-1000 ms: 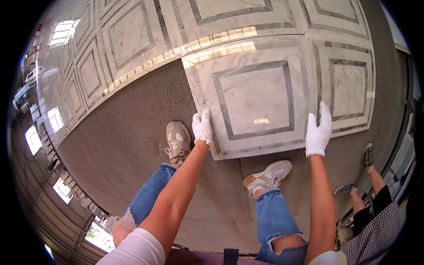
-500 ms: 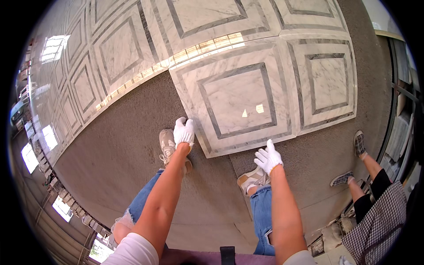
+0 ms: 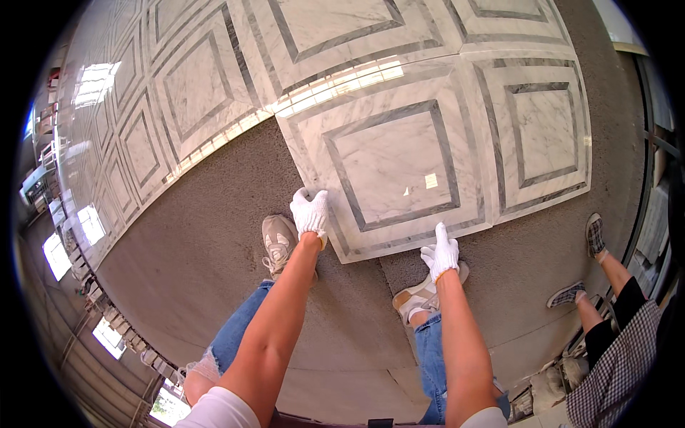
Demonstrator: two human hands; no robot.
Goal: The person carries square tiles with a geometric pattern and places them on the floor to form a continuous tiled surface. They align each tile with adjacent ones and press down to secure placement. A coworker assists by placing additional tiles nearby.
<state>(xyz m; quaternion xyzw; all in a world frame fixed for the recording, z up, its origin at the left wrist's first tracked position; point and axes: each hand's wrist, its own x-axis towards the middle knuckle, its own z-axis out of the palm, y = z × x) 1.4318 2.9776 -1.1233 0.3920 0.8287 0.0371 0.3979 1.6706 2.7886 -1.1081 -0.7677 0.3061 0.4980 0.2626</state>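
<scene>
A large white marble tile [image 3: 392, 163] with grey square inlay bands lies before me, its near corner pointing toward my feet. My left hand [image 3: 310, 212], in a white knitted glove, is at the tile's left edge with its fingers bent around it. At the near edge is my right hand [image 3: 441, 253], gloved the same way. Its thumb reaches up over the tile's border while the other fingers bend at the edge; their tips are hidden. Rows of similar inlaid tiles [image 3: 196, 85] extend beyond, and another tile [image 3: 544, 135] adjoins on the right.
Rough grey floor [image 3: 214, 207] surrounds the tiles. My shoes [image 3: 278, 244] stand close to the near edge. At the right, a person in checked shoes [image 3: 566, 294] stands near dark racks holding slabs [image 3: 653, 207]. Stacked pieces [image 3: 135, 342] line the left side.
The view has shifted slightly. My right hand's spread fingers have drawn in closer to the tile's near edge. My left hand stays at the left edge; the tile shows no clear movement.
</scene>
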